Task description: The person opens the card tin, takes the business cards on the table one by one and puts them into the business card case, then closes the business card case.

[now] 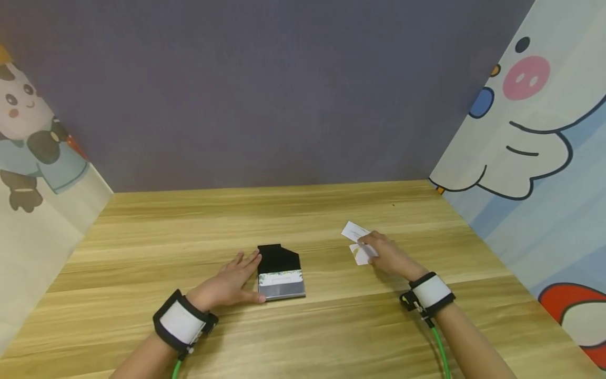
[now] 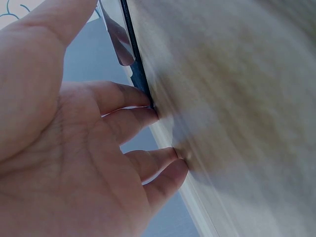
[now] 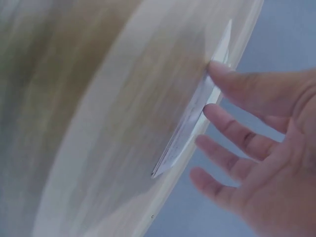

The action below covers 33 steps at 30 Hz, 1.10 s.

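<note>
My left hand (image 1: 229, 284) rests at the left side of an open black-and-silver card case (image 1: 282, 292), fingertips by its far left corner and thumb at its near left corner. A white card with a leafy print (image 1: 280, 277) lies in the case under the black flap (image 1: 279, 259). In the left wrist view the left hand's fingertips reach down to the tabletop. Farther right, my right hand (image 1: 389, 253) touches cards on the table with thumb and index finger. One white card (image 1: 352, 230) juts out beyond the fingers; a gold-marked white card (image 1: 361, 255) lies nearer, partly hidden.
The wood-grain table (image 1: 303, 337) ends at a dark grey wall (image 1: 274, 95). Cartoon-printed panels stand at the left (image 1: 28, 137) and right (image 1: 535, 158). Each wrist wears a strapped camera band with a green cable (image 1: 440, 347) trailing back.
</note>
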Motion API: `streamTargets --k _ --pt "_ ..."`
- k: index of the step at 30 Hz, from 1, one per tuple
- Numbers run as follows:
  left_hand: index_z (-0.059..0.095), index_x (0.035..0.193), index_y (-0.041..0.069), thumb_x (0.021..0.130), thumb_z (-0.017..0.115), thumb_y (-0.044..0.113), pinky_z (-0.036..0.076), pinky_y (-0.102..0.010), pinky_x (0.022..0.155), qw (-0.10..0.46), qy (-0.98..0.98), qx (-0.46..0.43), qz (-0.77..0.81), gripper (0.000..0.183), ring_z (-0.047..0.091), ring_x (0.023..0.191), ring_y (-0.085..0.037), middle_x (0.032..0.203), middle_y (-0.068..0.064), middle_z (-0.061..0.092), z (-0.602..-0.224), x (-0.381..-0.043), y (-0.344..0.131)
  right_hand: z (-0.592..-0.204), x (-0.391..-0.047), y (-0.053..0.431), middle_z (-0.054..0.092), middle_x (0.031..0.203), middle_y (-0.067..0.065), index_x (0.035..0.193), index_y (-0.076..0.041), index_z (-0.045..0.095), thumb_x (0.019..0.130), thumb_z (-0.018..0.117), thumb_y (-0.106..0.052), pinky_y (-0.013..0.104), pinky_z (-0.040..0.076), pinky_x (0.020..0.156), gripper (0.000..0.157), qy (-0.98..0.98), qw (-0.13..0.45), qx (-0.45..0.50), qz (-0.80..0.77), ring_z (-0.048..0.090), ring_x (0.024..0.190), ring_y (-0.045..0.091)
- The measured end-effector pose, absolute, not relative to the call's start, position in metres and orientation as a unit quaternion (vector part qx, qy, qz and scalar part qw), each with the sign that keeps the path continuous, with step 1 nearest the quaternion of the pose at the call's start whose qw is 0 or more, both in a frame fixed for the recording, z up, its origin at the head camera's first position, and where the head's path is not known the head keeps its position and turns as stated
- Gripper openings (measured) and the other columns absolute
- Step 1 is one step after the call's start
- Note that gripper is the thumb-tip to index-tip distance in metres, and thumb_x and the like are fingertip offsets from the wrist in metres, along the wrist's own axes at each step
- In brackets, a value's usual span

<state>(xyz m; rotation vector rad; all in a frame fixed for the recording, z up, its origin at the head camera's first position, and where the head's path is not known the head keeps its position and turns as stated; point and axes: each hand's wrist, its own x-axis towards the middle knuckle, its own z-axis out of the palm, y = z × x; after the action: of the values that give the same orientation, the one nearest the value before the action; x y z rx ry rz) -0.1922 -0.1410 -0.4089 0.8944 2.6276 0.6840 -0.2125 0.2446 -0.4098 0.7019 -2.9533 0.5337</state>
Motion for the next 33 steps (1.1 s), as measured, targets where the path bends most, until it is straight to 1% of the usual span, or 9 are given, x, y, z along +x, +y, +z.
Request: streamTargets --k 3,9,11,18,24,29,33 --pt "0.022 0.141 -0.005 0.076 0.064 0.048 0.012 -0.070 0.104 0.141 0.910 0.311 0.236 0.093 0.006 0.132 -0.051 0.151 -0.022 0.014 -0.409 -0.192 -0.141 -0.410 -0.212 0.244 0.054 0.107 0.024 0.112 0.007 0.055 0.071 0.067 0.005 0.053 0.051 0.077 0.043 -0.961 0.024 0.215 0.171 0.051 0.096 0.037" --pt "0.022 0.141 -0.004 0.076 0.063 0.049 0.013 -0.069 0.104 0.140 0.912 0.310 0.231 0.094 0.006 0.132 -0.050 0.151 -0.021 0.014 -0.411 -0.193 -0.141 -0.410 -0.212 0.244 0.053 0.111 0.027 0.113 0.008 0.055 0.073 0.068 0.000 0.058 0.047 0.084 0.043 -0.964 0.022 0.205 0.169 0.050 0.103 0.042" --pt "0.021 0.141 -0.004 0.076 0.063 0.049 0.013 -0.069 0.104 0.140 0.912 0.310 0.230 0.094 0.005 0.132 -0.050 0.151 -0.021 0.014 -0.411 -0.193 -0.141 -0.410 -0.212 0.243 0.054 0.111 0.027 0.113 0.008 0.055 0.073 0.069 -0.002 0.059 0.047 0.085 0.043 -0.964 0.021 0.204 0.170 0.050 0.103 0.042" --pt "0.021 0.141 -0.005 0.076 0.063 0.048 0.012 -0.069 0.104 0.141 0.911 0.311 0.233 0.094 0.005 0.132 -0.050 0.151 -0.022 0.014 -0.410 -0.193 -0.141 -0.413 -0.212 0.238 0.058 0.103 0.021 0.111 0.005 0.057 0.069 0.074 -0.008 0.054 0.049 0.081 0.047 -0.961 0.032 0.215 0.169 0.053 0.095 0.036" --pt "0.021 0.141 -0.004 0.076 0.063 0.048 0.013 -0.070 0.104 0.140 0.911 0.310 0.233 0.094 0.005 0.132 -0.050 0.151 -0.021 0.014 -0.410 -0.194 -0.141 -0.409 -0.206 0.225 0.057 0.104 0.017 0.110 0.004 0.058 0.067 0.076 -0.013 0.050 0.051 0.078 0.049 -0.963 0.024 0.216 0.161 0.054 0.093 0.031" --pt "0.022 0.141 -0.004 0.076 0.064 0.048 0.013 -0.070 0.104 0.140 0.910 0.310 0.235 0.093 0.005 0.132 -0.050 0.151 -0.022 0.014 -0.409 -0.193 -0.141 -0.406 -0.201 0.217 0.057 0.106 0.016 0.107 0.001 0.058 0.065 0.078 -0.013 0.051 0.051 0.080 0.049 -0.962 0.019 0.214 0.170 0.055 0.096 0.031" --pt "0.022 0.141 -0.005 0.076 0.064 0.047 0.013 -0.070 0.104 0.139 0.910 0.312 0.235 0.093 0.005 0.132 -0.050 0.151 -0.022 0.014 -0.408 -0.192 -0.141 -0.408 -0.201 0.214 0.059 0.103 0.014 0.102 0.000 0.057 0.063 0.079 -0.011 0.049 0.051 0.079 0.046 -0.960 0.031 0.217 0.176 0.056 0.094 0.029"
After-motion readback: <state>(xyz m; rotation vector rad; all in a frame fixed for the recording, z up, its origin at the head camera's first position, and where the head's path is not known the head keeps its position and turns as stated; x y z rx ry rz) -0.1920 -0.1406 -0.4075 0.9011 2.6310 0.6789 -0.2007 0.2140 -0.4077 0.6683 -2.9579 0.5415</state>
